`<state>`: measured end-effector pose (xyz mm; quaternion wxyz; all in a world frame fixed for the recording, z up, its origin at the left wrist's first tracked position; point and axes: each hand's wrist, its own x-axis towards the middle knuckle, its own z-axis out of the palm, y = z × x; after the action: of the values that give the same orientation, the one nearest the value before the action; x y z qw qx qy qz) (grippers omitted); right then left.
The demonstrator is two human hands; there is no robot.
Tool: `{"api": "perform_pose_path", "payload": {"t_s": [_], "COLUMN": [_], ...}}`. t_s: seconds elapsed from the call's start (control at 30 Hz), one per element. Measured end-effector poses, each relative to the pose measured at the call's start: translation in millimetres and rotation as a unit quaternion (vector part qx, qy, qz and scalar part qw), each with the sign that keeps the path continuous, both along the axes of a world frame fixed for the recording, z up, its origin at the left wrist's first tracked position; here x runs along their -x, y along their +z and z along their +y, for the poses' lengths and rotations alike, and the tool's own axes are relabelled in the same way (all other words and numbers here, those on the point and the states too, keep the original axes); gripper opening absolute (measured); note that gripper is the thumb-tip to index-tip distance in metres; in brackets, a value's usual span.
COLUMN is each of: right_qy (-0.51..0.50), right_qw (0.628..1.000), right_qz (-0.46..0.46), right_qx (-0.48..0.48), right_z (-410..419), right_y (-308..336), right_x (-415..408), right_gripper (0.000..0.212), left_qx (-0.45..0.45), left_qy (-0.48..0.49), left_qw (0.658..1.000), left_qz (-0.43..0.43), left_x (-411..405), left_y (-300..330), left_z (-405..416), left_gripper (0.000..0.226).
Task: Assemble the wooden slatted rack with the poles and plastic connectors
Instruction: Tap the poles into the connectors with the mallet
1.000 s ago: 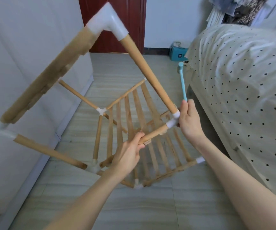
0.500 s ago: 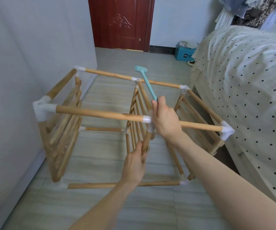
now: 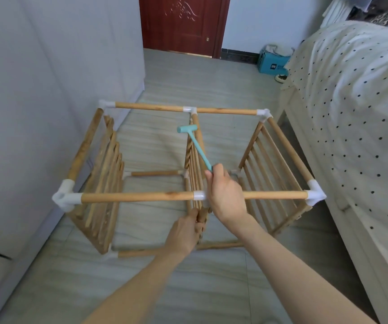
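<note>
The wooden slatted rack stands on the floor as a box frame of poles joined by white plastic connectors. Slatted panels stand at its left, middle and right. My left hand grips the middle panel's near upright pole below the front rail. My right hand holds a small turquoise hammer by its handle, just above the front rail's middle connector. The hammer head points away, over the middle panel.
A white wall runs close along the rack's left side. A bed with a dotted cover stands right of the rack. A dark red door and a blue box lie at the far end of the tiled floor.
The rack was tipped up a second ago and now stands level on the floor. My right hand with the hammer has shifted slightly along the front rail; my left hand keeps its grip.
</note>
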<state>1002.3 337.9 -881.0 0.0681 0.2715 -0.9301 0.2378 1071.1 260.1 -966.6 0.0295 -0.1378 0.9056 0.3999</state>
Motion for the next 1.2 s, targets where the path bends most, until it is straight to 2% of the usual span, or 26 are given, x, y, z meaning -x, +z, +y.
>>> {"api": "perform_pose_path", "payload": {"t_s": [0.1,0.17,0.23,0.27,0.3,0.37,0.4,0.43,0.47,0.5,0.57,0.63,0.67,0.7,0.73,0.77,0.8,0.87,0.93,0.97,1.0,1.07,1.1,1.13,1.2], "right_qy": [-0.015,-0.021,-0.056,-0.078,-0.094,-0.102,-0.098,-0.093,-0.088,-0.089,-0.114,-0.132,-0.127,-0.122,-0.109,-0.111,-0.117,-0.126,-0.119,-0.109,-0.114,-0.124,-0.120,-0.117,-0.098], "right_qw": [1.000,0.997,0.987,0.981,0.975,0.965,0.966,0.970,0.973,0.972,0.946,0.906,0.914,0.942,0.970,0.976,0.973,0.958,0.920,0.915,0.928,0.970,0.972,0.971,0.956], "right_qz": [-0.003,-0.029,-0.033,-0.026,-0.030,-0.087,-0.120,-0.135,-0.131,-0.109,-0.031,0.028,0.020,-0.021,-0.092,-0.160,-0.179,-0.127,-0.028,-0.021,-0.057,-0.179,-0.194,-0.186,-0.098], "right_qx": [0.021,0.069,0.144,0.176,0.201,0.224,0.207,0.180,0.169,0.187,0.302,0.402,0.384,0.312,0.197,0.099,0.083,0.222,0.372,0.387,0.351,0.108,0.064,0.094,0.258], "right_z": [-0.2,3.1,13.6,21.3,29.7,44.4,51.0,56.7,60.8,63.1,63.3,61.0,58.8,56.7,55.9,56.0,56.5,53.4,49.5,48.1,46.8,48.5,51.0,52.3,52.5], "right_y": [-2.4,5.2,9.9,12.2,14.3,15.0,15.4,17.5,23.4,30.3,48.3,51.4,42.3,27.3,11.1,-1.9,-7.9,2.3,19.2,21.1,15.3,-0.1,-3.9,-1.7,18.5], "right_x": [-0.2,-1.4,-7.4,-15.4,-26.9,-48.0,-55.4,-60.8,-65.0,-67.5,-78.1,-98.2,-108.8,-118.4,-125.6,-127.2,-126.0,-118.8,-121.4,-121.9,-122.7,-123.8,-119.7,-113.5,-108.5], "right_gripper": [0.028,0.029,0.029,0.028,0.027,0.029,0.030,0.031,0.031,0.032,0.030,0.026,0.026,0.027,0.030,0.033,0.034,0.034,0.034,0.036,0.041,0.049,0.045,0.039,0.034], "left_qx": [0.028,0.063,0.115,0.153,0.197,0.266,0.298,0.323,0.341,0.345,0.341,0.347,0.351,0.353,0.351,0.347,0.345,0.347,0.349,0.349,0.351,0.354,0.356,0.356,0.351], "left_qy": [-0.044,-0.095,-0.112,-0.104,-0.091,-0.085,-0.085,-0.076,-0.055,-0.032,0.012,0.022,0.014,0.004,0.003,0.008,0.011,0.017,0.017,0.018,0.019,0.020,0.021,0.026,0.038], "left_qw": [0.996,0.989,0.984,0.982,0.974,0.925,0.892,0.872,0.866,0.878,0.910,0.928,0.930,0.931,0.931,0.931,0.932,0.930,0.929,0.928,0.927,0.925,0.924,0.923,0.925], "left_qz": [-0.067,-0.097,-0.073,-0.022,0.066,0.260,0.328,0.361,0.361,0.330,0.234,0.135,0.104,0.095,0.102,0.112,0.113,0.121,0.125,0.126,0.132,0.139,0.140,0.142,0.138], "left_x": [-1.6,-6.9,-18.0,-25.2,-32.9,-44.7,-48.8,-52.1,-54.8,-58.0,-67.3,-75.7,-77.6,-79.6,-80.5,-80.0,-80.0,-77.4,-77.8,-78.3,-79.4,-80.3,-80.0,-78.9,-77.8], "left_y": [10.2,19.3,33.3,42.1,51.7,67.1,70.9,73.7,75.3,76.3,78.6,72.7,68.9,65.5,64.3,64.4,63.9,63.3,61.7,61.2,59.8,57.0,55.1,53.9,52.8], "left_z": [-5.4,-7.7,-9.0,-9.5,-10.2,-13.9,-17.3,-21.5,-27.5,-34.3,-49.9,-64.4,-69.8,-73.0,-74.6,-74.9,-74.1,-73.0,-71.3,-71.1,-71.9,-72.6,-72.3,-72.3,-69.1], "left_gripper": [0.020,0.020,0.021,0.023,0.026,0.029,0.028,0.027,0.031,0.042,0.070,0.080,0.081,0.081,0.082,0.081,0.081,0.081,0.082,0.082,0.083,0.084,0.084,0.084,0.084]}}
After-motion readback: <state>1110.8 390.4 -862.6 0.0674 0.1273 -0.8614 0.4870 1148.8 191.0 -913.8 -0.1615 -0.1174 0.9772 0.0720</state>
